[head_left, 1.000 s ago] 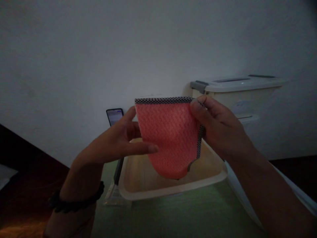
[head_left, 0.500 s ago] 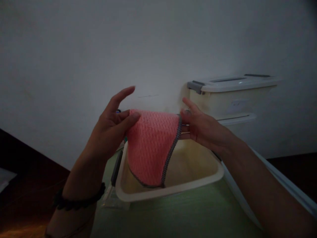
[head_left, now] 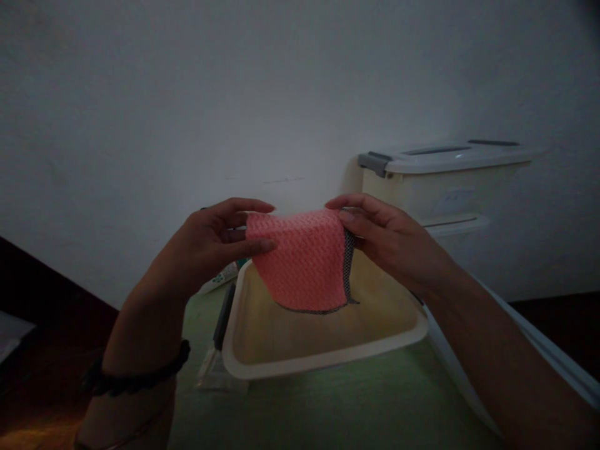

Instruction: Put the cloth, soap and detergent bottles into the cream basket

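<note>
A pink waffle-weave cloth point(head_left: 302, 262) with a dark checked trim hangs folded in the air between both hands. My left hand point(head_left: 213, 244) pinches its left top edge between thumb and fingers. My right hand point(head_left: 387, 240) pinches its right top corner, by the trim. The cloth hangs over an open cream plastic tub point(head_left: 328, 356) that stands on a pale green surface. The tub's inside shows nothing in it.
A closed cream storage box with a grey-latched lid point(head_left: 445, 178) stands against the white wall at the right. A dark pen-like thing and a clear wrapper point(head_left: 218, 350) lie left of the tub. The room is dim. Dark floor lies at the left.
The cloth, held flat and upright a second ago, has been folded over and now hangs shorter. My left hand has closed on its left edge again; both hands sit lower.
</note>
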`<state>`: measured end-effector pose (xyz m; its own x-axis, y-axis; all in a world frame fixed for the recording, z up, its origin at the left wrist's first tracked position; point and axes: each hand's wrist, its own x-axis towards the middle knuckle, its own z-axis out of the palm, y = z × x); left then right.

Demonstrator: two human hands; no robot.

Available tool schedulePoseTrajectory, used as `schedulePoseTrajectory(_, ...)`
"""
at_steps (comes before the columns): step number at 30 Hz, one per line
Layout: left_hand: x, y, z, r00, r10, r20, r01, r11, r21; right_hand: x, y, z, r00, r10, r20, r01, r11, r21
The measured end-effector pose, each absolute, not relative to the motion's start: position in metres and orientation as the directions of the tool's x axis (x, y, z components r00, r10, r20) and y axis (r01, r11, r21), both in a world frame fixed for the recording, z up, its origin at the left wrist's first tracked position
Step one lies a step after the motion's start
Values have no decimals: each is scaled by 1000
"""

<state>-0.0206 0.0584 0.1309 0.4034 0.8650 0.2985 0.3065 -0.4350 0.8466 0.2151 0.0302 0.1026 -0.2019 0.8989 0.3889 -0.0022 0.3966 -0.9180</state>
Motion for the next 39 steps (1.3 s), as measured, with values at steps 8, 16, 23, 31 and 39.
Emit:
schedulePoseTrajectory(8,-21,58,133,304,890,340,419,-446,791,214,31,97,-214,880,424,356,474,-805)
schedulePoseTrajectory(16,-19,55,134,286,868,407,571,-495,655,213,24,107,-244,862,444,639,487,-595)
schedulePoseTrajectory(23,-17,58,135,426,811,400,630,-583,512,222,30,105,-295,825,483,589,555,-587)
schedulePoseTrajectory(31,-7,54,125,489,787,376,502,-606,617,213,22,107,-346,888,303,604,458,-653)
schedulePoseTrajectory(39,-3,44,126,699,644,310,254,-629,735,191,12,105,-398,818,416,370,558,-743)
